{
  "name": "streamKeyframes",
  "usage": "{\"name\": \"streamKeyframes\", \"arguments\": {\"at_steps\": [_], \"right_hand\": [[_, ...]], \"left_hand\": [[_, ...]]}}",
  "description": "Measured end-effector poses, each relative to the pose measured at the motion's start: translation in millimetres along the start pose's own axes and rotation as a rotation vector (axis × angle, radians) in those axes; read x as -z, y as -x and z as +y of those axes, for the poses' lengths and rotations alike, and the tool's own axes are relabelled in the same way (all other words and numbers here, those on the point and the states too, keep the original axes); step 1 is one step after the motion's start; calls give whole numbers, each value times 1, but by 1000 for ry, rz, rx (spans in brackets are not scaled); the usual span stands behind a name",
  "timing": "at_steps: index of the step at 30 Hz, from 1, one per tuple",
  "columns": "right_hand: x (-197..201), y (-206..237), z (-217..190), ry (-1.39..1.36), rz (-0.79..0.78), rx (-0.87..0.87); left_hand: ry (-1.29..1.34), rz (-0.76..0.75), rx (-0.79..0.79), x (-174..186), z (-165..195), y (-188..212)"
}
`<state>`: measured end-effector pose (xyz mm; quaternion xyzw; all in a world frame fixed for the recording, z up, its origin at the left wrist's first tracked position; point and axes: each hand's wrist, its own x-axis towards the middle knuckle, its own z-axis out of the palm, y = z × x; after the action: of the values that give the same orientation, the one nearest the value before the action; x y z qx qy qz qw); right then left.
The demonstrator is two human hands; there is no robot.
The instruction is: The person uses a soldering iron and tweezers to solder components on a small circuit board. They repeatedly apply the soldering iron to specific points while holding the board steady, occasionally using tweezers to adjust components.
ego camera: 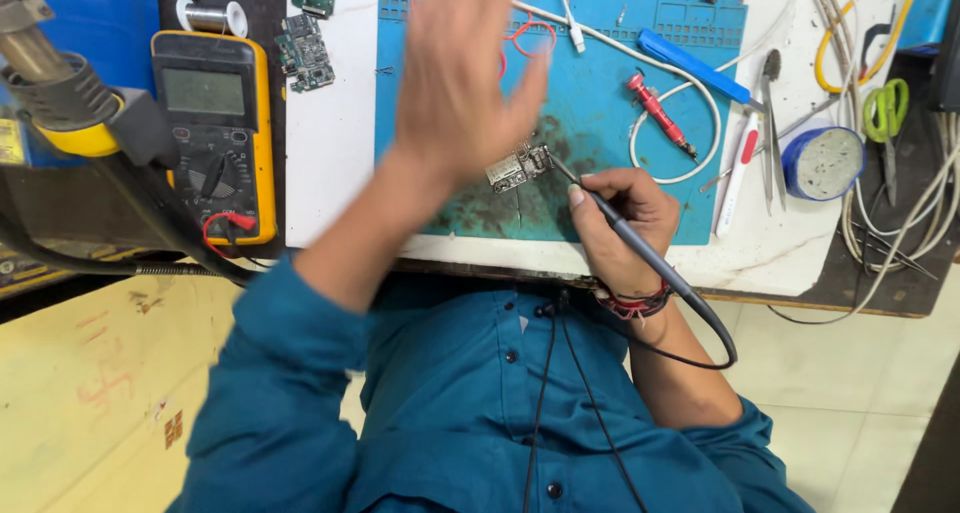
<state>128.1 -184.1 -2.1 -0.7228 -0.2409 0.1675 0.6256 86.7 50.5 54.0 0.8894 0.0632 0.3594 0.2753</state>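
Centrally, small circuit board (518,166) lies on blue work mat (640,83), near its front edge. Right hand (622,228) grips soldering iron (600,208) pen-style, tip touching the board's right edge. Left hand (462,73) raised above mat, fingers spread, grasping nothing; blurred. Judgement: board looks unsecured, so steady it before applying the tip; keep the heel of the right hand planted. Yellow multimeter (212,133) sits well left.

yellow multimeter (212,133), green scissors (885,113), solder spool (212,17)
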Motion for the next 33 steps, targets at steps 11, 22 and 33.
{"name": "streamKeyframes", "arguments": {"at_steps": [11, 22, 33], "right_hand": [[-4, -3, 0, 127, 24, 87], [-4, -3, -2, 174, 38, 95], [-4, -2, -3, 187, 31, 115]], "left_hand": [[-71, -201, 191, -13, 29, 84], [-77, -205, 170, -13, 30, 87], [-92, -181, 154, -14, 31, 88]]}}
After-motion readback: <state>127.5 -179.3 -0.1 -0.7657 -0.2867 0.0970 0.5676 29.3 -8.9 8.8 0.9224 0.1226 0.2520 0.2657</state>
